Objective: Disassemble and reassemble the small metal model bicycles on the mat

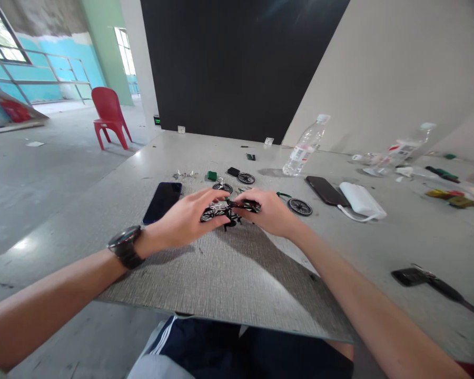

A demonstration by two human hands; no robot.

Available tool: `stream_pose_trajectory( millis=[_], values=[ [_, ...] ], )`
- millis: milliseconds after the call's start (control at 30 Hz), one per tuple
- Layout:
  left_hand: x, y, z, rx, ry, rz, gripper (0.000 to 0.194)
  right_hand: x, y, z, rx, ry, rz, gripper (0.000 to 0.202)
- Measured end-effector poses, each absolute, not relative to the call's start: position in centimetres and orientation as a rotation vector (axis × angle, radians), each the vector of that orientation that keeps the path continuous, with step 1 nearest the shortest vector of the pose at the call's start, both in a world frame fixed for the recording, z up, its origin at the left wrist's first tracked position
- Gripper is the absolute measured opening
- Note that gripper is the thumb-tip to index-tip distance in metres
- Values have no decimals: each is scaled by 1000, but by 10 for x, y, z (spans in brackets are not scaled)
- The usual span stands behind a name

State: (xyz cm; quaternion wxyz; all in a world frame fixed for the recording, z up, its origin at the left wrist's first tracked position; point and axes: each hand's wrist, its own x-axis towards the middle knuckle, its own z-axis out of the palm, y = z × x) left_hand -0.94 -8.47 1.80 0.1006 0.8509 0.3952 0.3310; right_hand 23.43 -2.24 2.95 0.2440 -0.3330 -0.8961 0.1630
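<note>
the left hand (189, 213) and right hand (270, 210), fingers narrowed, hold a small, black, thin-spoked model bicycle (229, 212) between them over the grey, textured tabletop (174, 284), the step apparently being fine handwork on it, and the next move seemingly calls for a light, steady grip.

A rough, workshop-like room — scuffed grey floor (59, 163), patchy blue wall (69, 48), red plastic chair (106, 103), worktable (169, 287).

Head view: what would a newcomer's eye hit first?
Probably the miniature bicycle, held between the left hand and the right hand at the picture's middle. Next, the large black panel behind the table, then the red plastic chair standing at upper left.
</note>
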Motion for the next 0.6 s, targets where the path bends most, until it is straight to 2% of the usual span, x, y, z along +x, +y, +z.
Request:
stream_pose_trajectory(
  millis=[67, 367, 500, 600],
  values=[
    [1, -91, 12, 2443, 1189, 975, 54, 235, -22, 30, -902, -2449, 449, 17],
    [7, -93, 8, 2412, 1132, 937, 45, 238, -20, 29, -907, -2462, 463, 19],
    [-24, -78, 32, 2374, 1257, 1003, 47, 238, -22, 32, -940, -2462, 471, 18],
    [-71, -58, 48, 2434, 1473, 827, 55, 238, -23, 34, -970, -2476, 488, 21]
  ],
)
